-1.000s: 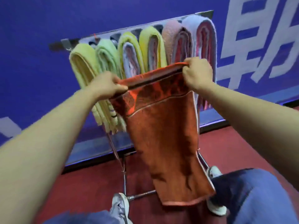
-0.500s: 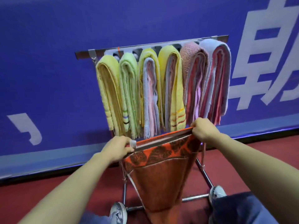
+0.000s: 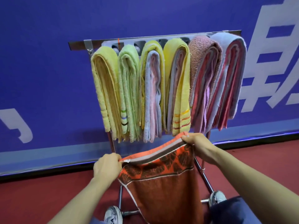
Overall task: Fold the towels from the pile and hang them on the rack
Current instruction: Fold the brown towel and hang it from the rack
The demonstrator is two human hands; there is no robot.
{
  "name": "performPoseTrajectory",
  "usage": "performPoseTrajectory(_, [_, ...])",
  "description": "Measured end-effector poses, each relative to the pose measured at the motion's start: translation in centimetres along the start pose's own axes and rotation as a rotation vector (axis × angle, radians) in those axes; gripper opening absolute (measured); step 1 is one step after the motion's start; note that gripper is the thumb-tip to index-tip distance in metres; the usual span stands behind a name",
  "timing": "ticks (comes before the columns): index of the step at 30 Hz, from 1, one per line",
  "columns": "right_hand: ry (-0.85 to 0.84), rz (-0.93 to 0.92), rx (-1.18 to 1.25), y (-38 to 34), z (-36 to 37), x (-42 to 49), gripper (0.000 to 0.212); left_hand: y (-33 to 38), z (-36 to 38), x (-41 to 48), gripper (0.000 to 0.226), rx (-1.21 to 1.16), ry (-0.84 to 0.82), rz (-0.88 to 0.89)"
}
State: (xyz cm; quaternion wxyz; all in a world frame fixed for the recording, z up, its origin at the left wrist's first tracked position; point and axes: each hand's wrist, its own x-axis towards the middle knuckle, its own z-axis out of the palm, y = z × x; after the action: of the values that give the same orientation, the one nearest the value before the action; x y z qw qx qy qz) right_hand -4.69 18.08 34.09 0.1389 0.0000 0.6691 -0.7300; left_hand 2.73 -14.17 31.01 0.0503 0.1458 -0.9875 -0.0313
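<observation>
An orange towel (image 3: 163, 189) with a dark leaf border hangs lengthwise between my hands, below and in front of the rack. My left hand (image 3: 107, 167) pinches its upper left corner. My right hand (image 3: 196, 143) grips the upper right corner, held higher. The metal rack (image 3: 77, 45) stands against the wall. Several folded towels hang over its prongs: yellow (image 3: 105, 88), green (image 3: 129, 88), yellow over lilac (image 3: 152, 88), yellow with stripes (image 3: 179, 88), pink (image 3: 203, 81) and lilac over red (image 3: 228, 78).
A blue wall (image 3: 48, 70) with large white characters rises right behind the rack. The floor (image 3: 40, 196) is dark red. The rack's chrome legs (image 3: 205, 180) run down toward my two shoes (image 3: 113, 215) and my blue trouser knees at the bottom edge.
My hands and the orange towel have dropped from in front of the hung towels to below their hems. The view has tilted up, and the top edge now slants up to the right.
</observation>
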Motion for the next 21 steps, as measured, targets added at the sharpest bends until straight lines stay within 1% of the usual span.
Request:
performPoseTrajectory(2, [-0.092,0.019,0.025,0.6,1.2,0.6,0.015,0.1,1.9,0.7,0.018,-0.228,-0.065,-0.168])
performPoseTrajectory(5, [-0.235,0.119,0.056,1.4,3.5,0.8,0.021,0.7,4.8,1.7,0.021,-0.811,-0.142,-0.419])
performPoseTrajectory(8, [-0.457,0.255,0.025,2.7,5.4,0.5,0.020,1.4,7.0,2.8,0.017,-1.250,-0.116,-0.636])
performPoseTrajectory(10, [-0.594,0.311,-0.027,3.8,6.6,0.5,0.018,1.7,8.1,3.7,0.018,-1.499,-0.139,-0.766])
performPoseTrajectory(12, [-0.695,0.372,-0.068,4.8,7.7,0.4,0.017,2.0,9.3,4.6,0.019,-1.603,-0.151,-0.820])
performPoseTrajectory(14, [-0.744,0.431,-0.068,6.0,8.4,0.8,0.018,2.5,10.3,5.4,0.012,-1.612,-0.157,-0.801])
performPoseTrajectory(15, [-0.755,0.454,-0.063,6.5,8.7,1.0,0.020,2.8,10.8,5.7,0.011,-1.586,-0.176,-0.772])
performPoseTrajectory(18, [-0.780,0.492,-0.071,8.1,9.3,1.9,0.022,3.7,11.9,6.1,0.028,-1.529,-0.252,-0.657])
performPoseTrajectory(21, [-0.746,0.501,-0.074,9.6,9.3,3.1,0.023,4.4,12.6,6.1,0.031,-1.488,-0.316,-0.531])
